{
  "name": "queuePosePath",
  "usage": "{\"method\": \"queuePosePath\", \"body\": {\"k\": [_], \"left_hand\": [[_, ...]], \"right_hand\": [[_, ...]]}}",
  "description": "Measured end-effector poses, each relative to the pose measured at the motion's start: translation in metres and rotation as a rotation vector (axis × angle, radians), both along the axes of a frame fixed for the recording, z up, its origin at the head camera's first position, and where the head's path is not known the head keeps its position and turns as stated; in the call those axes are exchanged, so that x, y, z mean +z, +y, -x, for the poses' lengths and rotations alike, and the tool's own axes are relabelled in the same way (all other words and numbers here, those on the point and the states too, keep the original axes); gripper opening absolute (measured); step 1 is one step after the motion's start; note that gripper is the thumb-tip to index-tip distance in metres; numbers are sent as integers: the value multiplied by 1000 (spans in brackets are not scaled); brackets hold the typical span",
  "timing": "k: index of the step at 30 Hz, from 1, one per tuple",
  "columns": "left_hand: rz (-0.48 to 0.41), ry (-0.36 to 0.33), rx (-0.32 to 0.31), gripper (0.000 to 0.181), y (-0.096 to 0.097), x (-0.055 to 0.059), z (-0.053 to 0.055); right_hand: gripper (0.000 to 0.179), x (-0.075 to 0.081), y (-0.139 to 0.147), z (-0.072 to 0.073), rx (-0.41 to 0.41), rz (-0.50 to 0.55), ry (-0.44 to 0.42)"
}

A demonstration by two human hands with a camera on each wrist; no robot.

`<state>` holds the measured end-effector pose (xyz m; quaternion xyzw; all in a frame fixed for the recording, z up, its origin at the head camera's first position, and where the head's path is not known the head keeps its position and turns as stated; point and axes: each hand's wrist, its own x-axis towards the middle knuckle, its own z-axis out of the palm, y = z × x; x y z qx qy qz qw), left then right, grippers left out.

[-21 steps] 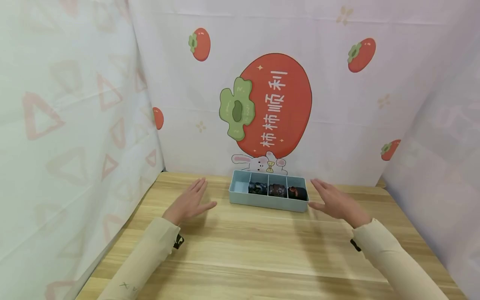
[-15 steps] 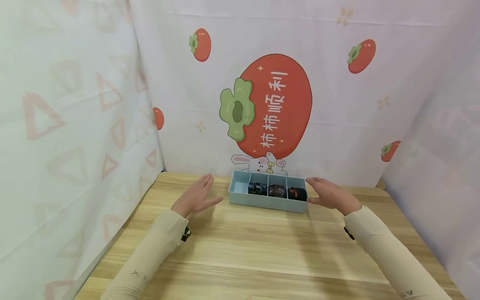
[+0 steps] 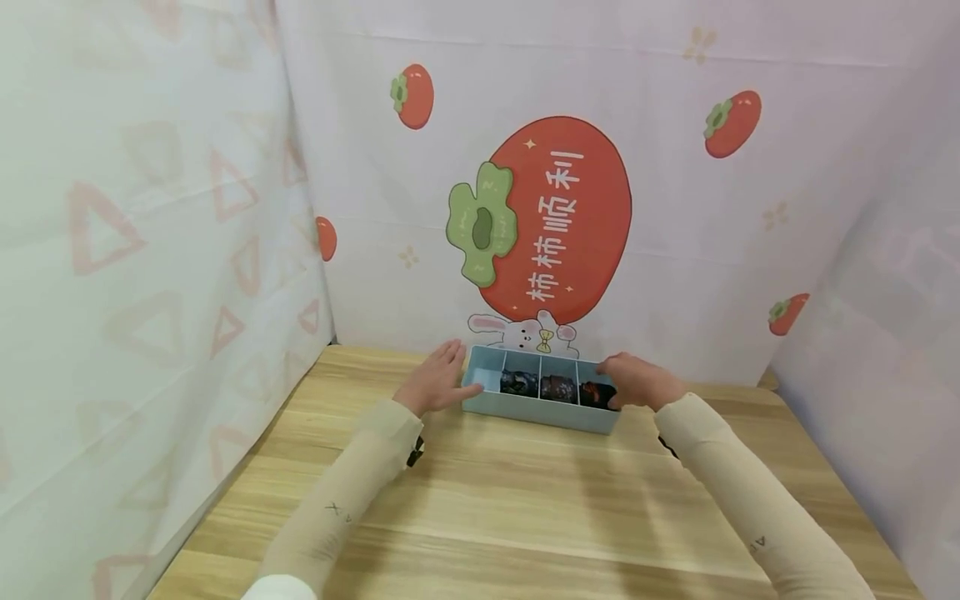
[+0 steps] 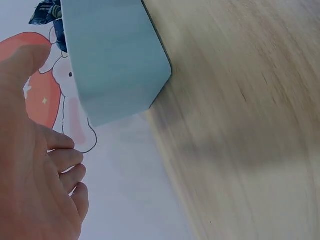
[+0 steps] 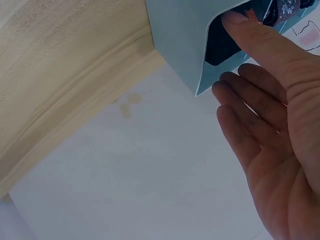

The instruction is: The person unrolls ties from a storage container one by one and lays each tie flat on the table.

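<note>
A pale blue divided box (image 3: 536, 412) stands at the back of the table. Its leftmost compartment is bare. The others hold dark rolled cloths: a bluish patterned roll (image 3: 519, 383), a brownish floral roll (image 3: 558, 389), and a black roll with red (image 3: 596, 396) at the right end. My left hand (image 3: 432, 387) is at the box's left end, fingers extended, thumb by the front rim; in the left wrist view, the thumb stands clear of the box wall (image 4: 117, 55). My right hand (image 3: 641, 385) reaches over the right end. Its thumb (image 5: 235, 19) overlaps that compartment's opening, fingers loosely bent; contact is unclear.
The wooden table (image 3: 510, 517) stretches in front of the box. Behind it hangs a white cloth backdrop (image 3: 390, 300) with persimmon and rabbit prints. White cloth walls (image 3: 150, 333) close off both sides.
Both hands have moved inward, the left rightward to the box's left end, the right leftward over its right end. The view has shifted slightly; the rolls keep their compartments.
</note>
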<state>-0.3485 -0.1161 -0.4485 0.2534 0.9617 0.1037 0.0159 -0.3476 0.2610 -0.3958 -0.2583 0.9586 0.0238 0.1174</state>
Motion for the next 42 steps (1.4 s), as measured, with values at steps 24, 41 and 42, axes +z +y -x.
{"method": "queuePosePath", "body": {"k": [24, 41, 42], "left_hand": [[-7, 49, 74, 92, 29, -36, 10], [33, 57, 88, 91, 36, -33, 9], [33, 57, 90, 91, 36, -33, 10]], "right_hand": [[30, -24, -13, 28, 68, -52, -13], [22, -45, -7, 37, 58, -11, -10], [23, -46, -6, 38, 64, 3, -12]]}}
